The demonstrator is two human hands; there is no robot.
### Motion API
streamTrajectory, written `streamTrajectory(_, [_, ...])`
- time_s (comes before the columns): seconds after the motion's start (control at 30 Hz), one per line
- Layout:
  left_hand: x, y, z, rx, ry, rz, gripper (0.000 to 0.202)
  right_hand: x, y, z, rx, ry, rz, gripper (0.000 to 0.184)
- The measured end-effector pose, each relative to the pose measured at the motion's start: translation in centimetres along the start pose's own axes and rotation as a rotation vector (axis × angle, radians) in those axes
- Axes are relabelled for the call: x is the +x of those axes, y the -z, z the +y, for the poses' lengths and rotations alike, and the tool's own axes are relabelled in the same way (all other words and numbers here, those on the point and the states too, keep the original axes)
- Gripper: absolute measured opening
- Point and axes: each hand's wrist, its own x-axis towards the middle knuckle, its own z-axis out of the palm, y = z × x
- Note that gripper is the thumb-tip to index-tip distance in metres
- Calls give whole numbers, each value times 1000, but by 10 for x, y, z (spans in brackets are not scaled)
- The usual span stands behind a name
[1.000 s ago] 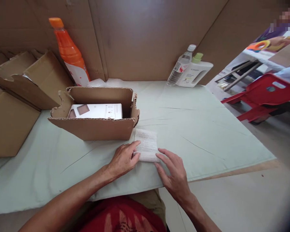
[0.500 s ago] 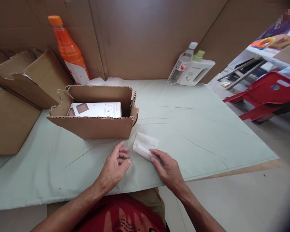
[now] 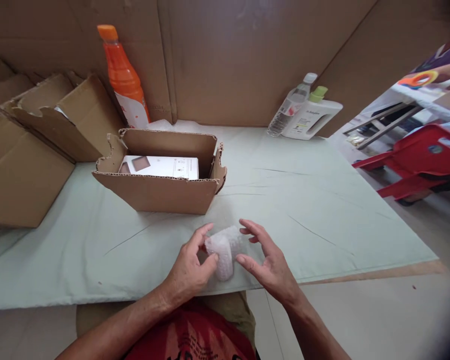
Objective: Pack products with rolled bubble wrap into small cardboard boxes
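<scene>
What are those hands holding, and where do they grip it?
A small bubble-wrap bundle. The left hand pinches its left end, and the right hand grips its right side between thumb and fingertips.

Contents of bubble-wrap bundle (image 3: 224, 250) hidden

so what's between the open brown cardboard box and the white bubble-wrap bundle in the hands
Only bare pale green table cover, seen in the head view.

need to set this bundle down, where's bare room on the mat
Bare mat right of the open box, up to the white jug; a strip before the box, left of the left hand gripping the bundle. Crowded far left: cartons, orange bottle.
</scene>
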Motion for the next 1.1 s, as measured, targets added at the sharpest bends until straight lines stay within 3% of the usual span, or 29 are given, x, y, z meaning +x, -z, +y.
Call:
streamTrajectory(0.07, [-3, 2, 3, 139, -97, -15, 58, 6, 0, -6, 43, -7, -81, 56])
streamTrajectory(0.13, [-5, 3, 4, 159, -139, -17, 60, 10, -5, -11, 96, -11, -88, 35])
streamTrajectory(0.2, [-6, 5, 3, 60, -121, -49, 71, 12, -12, -14, 193, -21, -40, 21])
streamTrajectory(0.27, [-5, 7, 2, -51, -82, -129, 83, 12, -17, -14, 293, -44, 5, 20])
streamTrajectory(0.33, [-4, 9, 1, -95, -47, -219, 76, 12, -18, -12, 329, -64, 10, 21])
streamTrajectory(0.43, [-2, 12, 3, -45, -11, -252, 54, 14, -10, -9, 281, -15, -2, 25])
streamTrajectory(0.57, [0, 15, 5, 66, -99, -250, 48, 23, 7, -17, 142, 107, -128, 49])
streamTrajectory(0.7, [4, 20, 7, 99, -152, -278, 49, 36, 12, -41, -39, 148, -294, 16])
streamTrajectory(0.9, [9, 39, 17, -16, -11, -254, 52, 51, 13, -70, -69, 156, -400, 11])
streamTrajectory(1.0, [8, 54, 23, -62, 8, -276, 39, 56, 27, -80, -98, 206, -325, 10])
streamTrajectory(1.1, [8, 71, 26, -128, 22, -237, 39, 69, 50, -98, -73, 227, -37, 15])
